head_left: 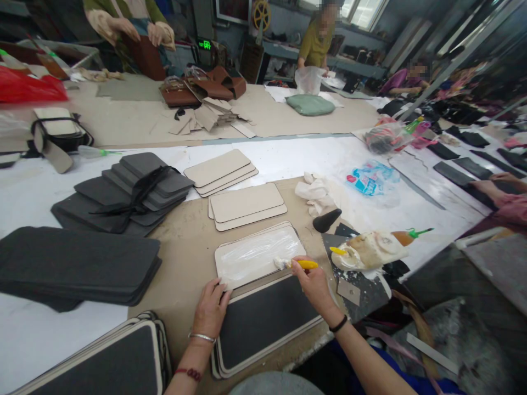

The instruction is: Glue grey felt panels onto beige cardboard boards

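White paste (pixel 349 260) in smeared container (pixel 379 248) near right hand (pixel 315 285)

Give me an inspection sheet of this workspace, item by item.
Surface: tan sheet with white covering around it.
Job's things: pale panel, smeared white; yellow-handled applicator against it; paste-smeared container to its right.
Clutter: crumpled tissue, blue-printed plastic bag.
Hands: left hand touches the panel's near-left corner; right hand grips the applicator.
Cables: nothing seen near the hands.
Surroundings: dark panels stacked at left; person beyond, holding a brown piece.
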The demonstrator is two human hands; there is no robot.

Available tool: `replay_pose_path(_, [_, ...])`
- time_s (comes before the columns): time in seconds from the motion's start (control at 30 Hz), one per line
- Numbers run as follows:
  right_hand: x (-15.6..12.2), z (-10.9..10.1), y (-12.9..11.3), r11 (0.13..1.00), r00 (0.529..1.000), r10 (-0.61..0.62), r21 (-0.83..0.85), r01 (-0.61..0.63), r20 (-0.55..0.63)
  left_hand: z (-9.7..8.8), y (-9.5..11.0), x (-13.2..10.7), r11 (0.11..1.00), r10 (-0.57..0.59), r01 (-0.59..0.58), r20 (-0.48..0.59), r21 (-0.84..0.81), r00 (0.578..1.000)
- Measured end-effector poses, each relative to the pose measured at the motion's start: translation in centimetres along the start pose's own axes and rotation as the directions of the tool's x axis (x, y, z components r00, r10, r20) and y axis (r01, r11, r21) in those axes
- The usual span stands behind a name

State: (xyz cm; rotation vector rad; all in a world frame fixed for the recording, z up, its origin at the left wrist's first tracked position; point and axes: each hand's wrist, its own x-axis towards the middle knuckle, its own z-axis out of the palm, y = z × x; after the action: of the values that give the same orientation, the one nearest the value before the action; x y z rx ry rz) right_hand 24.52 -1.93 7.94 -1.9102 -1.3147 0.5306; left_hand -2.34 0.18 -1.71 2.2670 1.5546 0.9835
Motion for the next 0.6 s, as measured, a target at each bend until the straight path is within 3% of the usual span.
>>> replay_pose_path(0.1, [1.6, -0.9, 0.9, 0.999, 0.994, -0.006, -0.043, 0.001, -0.108, 0.0, 0.0, 0.0, 1.000, -0.002, 0.002, 0.002, -0.002, 1.000])
replay_pose_path(0.2, [3.9, -1.3, 1.7, 0.986, 0.976, -0.115, -0.144, 0.088, -0.185, -0.1, 0.0, 0.0, 1.000, -0.005, 0.005, 0.008, -0.010, 1.000])
replay_pose_path(0.4, [5.2, 0.1, 0.7, 0.968, 0.978, -0.203, -0.160, 0.194, -0.044, -0.2, 0.2, 0.1, 1.000, 0.009, -0.009, -0.006, -0.006, 1.000])
replay_pose_path(0.5, [4.6, 1.2, -0.8, 0.994, 0.994, -0.106, -0.036, 0.105, -0.024, -0.3, 0.4, 0.1, 1.000, -0.023, 0.024, 0.017, -0.020, 1.000])
replay_pose_path(0.6, [3.5, 3.5, -3.0, 0.983, 0.996, -0.005, 0.183, -0.012, 0.091, -0.3, 0.6, 0.1, 0.998, -0.054, 0.055, 0.041, -0.029, 0.998])
